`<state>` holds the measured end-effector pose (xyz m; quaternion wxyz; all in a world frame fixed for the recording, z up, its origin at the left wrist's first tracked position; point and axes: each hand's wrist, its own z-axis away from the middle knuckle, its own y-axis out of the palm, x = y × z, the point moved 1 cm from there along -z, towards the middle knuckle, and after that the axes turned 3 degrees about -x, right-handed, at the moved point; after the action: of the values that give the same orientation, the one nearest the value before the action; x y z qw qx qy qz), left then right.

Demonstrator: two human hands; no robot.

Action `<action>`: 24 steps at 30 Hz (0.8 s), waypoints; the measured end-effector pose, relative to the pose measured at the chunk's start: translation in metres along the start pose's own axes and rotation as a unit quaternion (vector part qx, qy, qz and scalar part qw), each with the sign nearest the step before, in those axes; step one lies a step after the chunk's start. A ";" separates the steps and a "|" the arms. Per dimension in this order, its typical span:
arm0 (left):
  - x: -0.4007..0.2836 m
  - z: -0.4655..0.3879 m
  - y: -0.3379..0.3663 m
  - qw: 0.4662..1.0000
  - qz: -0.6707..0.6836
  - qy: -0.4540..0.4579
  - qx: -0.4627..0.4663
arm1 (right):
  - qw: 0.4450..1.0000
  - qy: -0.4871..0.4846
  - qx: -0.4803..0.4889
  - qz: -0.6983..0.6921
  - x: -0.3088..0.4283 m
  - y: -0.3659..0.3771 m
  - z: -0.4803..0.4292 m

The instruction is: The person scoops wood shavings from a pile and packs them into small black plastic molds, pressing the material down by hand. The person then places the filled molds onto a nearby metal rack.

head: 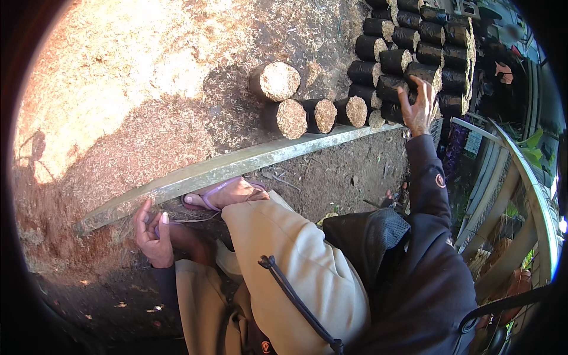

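Note:
My right hand [419, 106] reaches out to the stack of black plastic bags [392, 88] packed with husk-like filling, its fingers spread at the bags near the stack's lower end. Whether it grips one cannot be told. My left hand [154, 230] is raised near the left end of a long pale beam [248, 157], fingers curled apart, holding nothing. Several filled bags lie in a row along the beam, their husk-filled ends facing me, among them one bag [291, 119] at the row's left end. Another bag [279, 81] is just beyond it.
Loose husks [155, 133] cover the ground beyond the beam. Bare soil [346, 168] lies on the near side, by my sandalled foot [230, 193]. A curved pale rail and wire-mesh structure [510, 177] stands at the right, below the stacked bags.

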<state>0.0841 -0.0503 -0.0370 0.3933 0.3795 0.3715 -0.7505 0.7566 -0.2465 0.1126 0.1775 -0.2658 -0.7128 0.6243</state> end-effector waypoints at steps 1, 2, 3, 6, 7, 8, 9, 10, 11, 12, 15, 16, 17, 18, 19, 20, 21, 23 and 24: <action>0.001 0.000 0.000 1.000 0.002 -0.005 0.001 | 0.998 -0.050 0.034 -0.009 0.017 0.009 0.019; 0.001 0.000 -0.001 1.000 0.004 -0.011 0.001 | 0.998 -0.016 0.060 -0.009 0.031 0.019 0.036; 0.001 0.000 -0.002 1.000 0.005 -0.009 0.003 | 0.997 -0.015 0.076 -0.010 0.043 0.029 0.053; 0.003 0.002 -0.003 1.000 0.007 -0.007 0.004 | 0.988 0.024 0.144 -0.043 0.066 0.048 0.088; 0.003 0.002 -0.002 1.000 0.008 -0.009 0.001 | 0.984 0.019 0.166 -0.057 0.072 0.052 0.093; 0.004 0.003 -0.003 1.000 0.018 -0.013 -0.001 | 0.979 -0.006 0.175 -0.106 0.078 0.055 0.097; 0.004 0.003 -0.002 1.000 0.010 -0.009 -0.001 | 0.969 -0.003 0.197 -0.147 0.084 0.058 0.098; 0.004 0.003 -0.002 1.000 0.010 -0.009 -0.001 | 0.963 -0.030 0.231 -0.135 0.090 0.060 0.098; 0.003 0.003 -0.002 1.000 0.011 -0.009 0.000 | 0.955 -0.048 0.269 -0.119 0.097 0.063 0.097; 0.003 0.003 -0.002 1.000 0.010 -0.009 0.002 | 0.946 -0.075 0.297 -0.109 0.104 0.067 0.096; 0.000 0.002 -0.001 1.000 0.011 -0.006 0.002 | 0.926 -0.097 0.347 -0.114 0.123 0.081 0.090; -0.001 0.002 -0.001 1.000 0.014 -0.003 -0.001 | 0.926 -0.104 0.341 -0.124 0.128 0.086 0.089; -0.001 0.002 -0.001 1.000 0.016 0.001 -0.003 | 0.927 -0.090 0.341 -0.127 0.132 0.091 0.088; -0.002 0.002 -0.001 1.000 0.013 0.002 -0.003 | 0.926 -0.078 0.344 -0.136 0.134 0.095 0.087; -0.002 0.002 -0.001 1.000 0.010 0.005 -0.002 | 0.925 -0.065 0.344 -0.146 0.136 0.098 0.087; -0.003 0.002 -0.002 1.000 0.014 0.005 -0.003 | 0.926 -0.074 0.342 -0.142 0.137 0.100 0.087; -0.003 0.002 -0.002 1.000 0.006 0.006 -0.001 | 0.923 -0.074 0.349 -0.143 0.137 0.101 0.088; -0.002 0.003 -0.002 1.000 0.014 0.001 -0.003 | 0.922 -0.074 0.350 -0.148 0.134 0.099 0.088; -0.002 0.003 -0.002 1.000 0.005 0.004 -0.003 | 0.926 -0.084 0.339 -0.142 0.132 0.096 0.088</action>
<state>0.0826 -0.0514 -0.0338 0.3970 0.3830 0.3731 -0.7460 0.6150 -0.2295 -0.0063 0.2837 -0.0323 -0.5014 0.8167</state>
